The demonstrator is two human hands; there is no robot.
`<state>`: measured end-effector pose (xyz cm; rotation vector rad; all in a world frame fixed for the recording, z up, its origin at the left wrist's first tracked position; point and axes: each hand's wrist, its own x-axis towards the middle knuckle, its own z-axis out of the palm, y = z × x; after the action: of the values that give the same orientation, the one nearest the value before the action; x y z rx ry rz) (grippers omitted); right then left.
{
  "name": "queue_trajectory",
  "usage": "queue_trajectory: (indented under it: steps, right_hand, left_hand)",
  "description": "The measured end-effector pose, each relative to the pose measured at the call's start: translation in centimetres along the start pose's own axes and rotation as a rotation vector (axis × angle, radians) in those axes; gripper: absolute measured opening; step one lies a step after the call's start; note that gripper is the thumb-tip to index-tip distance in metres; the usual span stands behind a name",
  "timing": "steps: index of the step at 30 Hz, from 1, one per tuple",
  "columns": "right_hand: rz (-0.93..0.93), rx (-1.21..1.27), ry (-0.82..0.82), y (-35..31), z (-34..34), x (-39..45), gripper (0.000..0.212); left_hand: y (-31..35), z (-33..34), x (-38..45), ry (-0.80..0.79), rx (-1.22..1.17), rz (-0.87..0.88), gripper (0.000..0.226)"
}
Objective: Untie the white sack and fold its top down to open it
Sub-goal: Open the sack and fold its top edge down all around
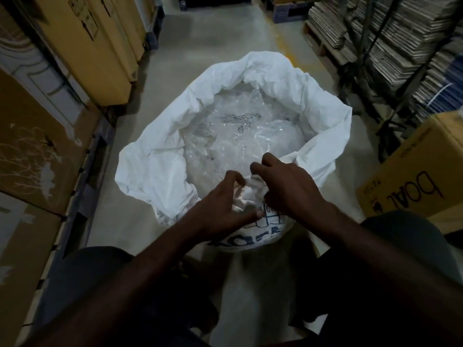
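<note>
A white sack [160, 156] stands open on the floor at the centre, its top rolled down, clear plastic [240, 136] inside. At six o'clock on its rim, the left hand [220, 209] and right hand [288, 186] both pinch bunched white fabric. Cardboard boxes [82, 46] stand at nine o'clock.

We see the white sack [160, 156] as matt, crumpled woven-looking cloth, though the dim view leaves its weave uncertain. Inside it lies glossy, wrinkled clear plastic [240, 139]. The boxes [411, 181] beside it are dull brown cardboard, and the floor [215, 46] looks like smooth concrete.
</note>
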<state>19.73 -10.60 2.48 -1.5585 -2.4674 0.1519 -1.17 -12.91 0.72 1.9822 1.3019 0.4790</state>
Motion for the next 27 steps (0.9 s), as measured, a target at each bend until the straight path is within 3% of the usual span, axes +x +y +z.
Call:
queue_trajectory:
  steps: [3,7,9,11,16,20,24,27]
  right_hand:
    - [-0.018,0.017,0.085,0.1,-0.7,-0.8,0.045]
    - [-0.011,0.006,0.187,0.6,-0.7,-1.2,0.053]
    - [0.008,-0.006,0.174,0.2,-0.2,-1.0,0.058]
    - [0.020,-0.008,0.156,-0.1,0.0,-0.9,0.057]
    - [-0.028,0.116,0.075,0.1,-0.7,-1.5,0.055]
    - [-0.017,0.334,-0.065,1.1,-1.1,-1.6,0.052]
    - [-0.077,0.406,-0.230,2.7,-0.8,-2.1,0.070]
    - [-0.060,0.391,-0.148,4.3,-2.2,-1.9,0.071]
  left_hand:
    - [1.0,-0.3,0.9,0.094,0.074,-0.043,0.061]
    - [1.6,0.3,1.2,0.289,0.433,-0.010,0.025]
    - [1.7,1.1,1.3,0.296,0.448,-0.003,0.031]
    - [1.8,0.9,2.0,0.193,0.315,-0.022,0.042]
    - [3.6,-1.4,2.5,-0.297,-0.116,-0.009,0.060]
    - [2.8,-2.6,2.6,-0.521,-0.421,-0.125,0.045]
    - [0.6,-1.3,3.6,-0.255,-0.120,-0.089,0.024]
    - [1.0,0.9,3.4,0.040,0.081,-0.035,0.024]
